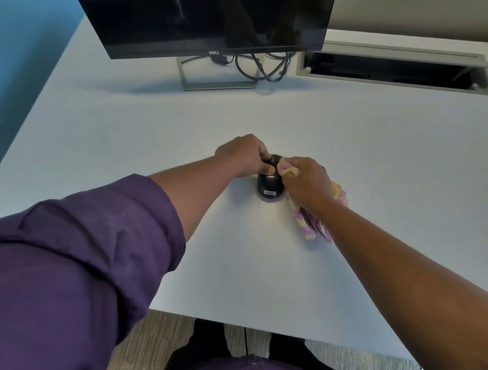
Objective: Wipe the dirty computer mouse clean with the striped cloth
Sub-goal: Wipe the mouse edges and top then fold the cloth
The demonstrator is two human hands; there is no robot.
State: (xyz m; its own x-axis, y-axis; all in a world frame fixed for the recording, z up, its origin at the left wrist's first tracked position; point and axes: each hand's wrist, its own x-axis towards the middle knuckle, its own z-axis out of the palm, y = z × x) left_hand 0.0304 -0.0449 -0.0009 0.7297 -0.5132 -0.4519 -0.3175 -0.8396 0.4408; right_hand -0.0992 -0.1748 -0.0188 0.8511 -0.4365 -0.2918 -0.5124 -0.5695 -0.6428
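The mouse [270, 184] sits mid-desk, long axis running twelve to six. The left hand [241, 155] pinches its far end from nine o'clock; the right hand [305, 180], at three, grips the cloth [310, 220] (bunched) against its top.

One mouse [270, 185], one cloth [312, 221], one monitor [199, 12].

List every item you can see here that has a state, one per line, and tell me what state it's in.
Mouse: on the desk, held, being wiped.
Striped cloth: bunched, front end pressed on the mouse.
Left hand: grips the mouse.
Right hand: holds the cloth.
Monitor: screen dark.
Cable hatch: lid open.
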